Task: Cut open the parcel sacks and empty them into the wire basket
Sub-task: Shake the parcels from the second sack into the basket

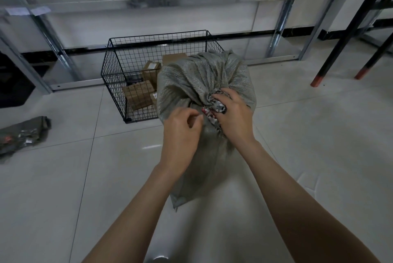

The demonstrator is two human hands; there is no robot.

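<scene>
A pale tiled floor (85, 177) is seen beneath everything, and metal racking (282, 18) is set against the wall behind the wire basket (119, 67). A full grey woven sack (191, 79) is stood on the floor just in front of the basket's right end, and part of the basket is hidden by it. The basket is open-topped, and cardboard boxes (138, 94) are piled inside it. A flattened sack (23, 133) is laid well to the left of the basket. The sack's bunched neck, wound with printed tape (214, 109), is gripped by the right hand (234, 116). The left hand (180, 133) is curled beside the tape; whether anything is pinched cannot be told.
</scene>
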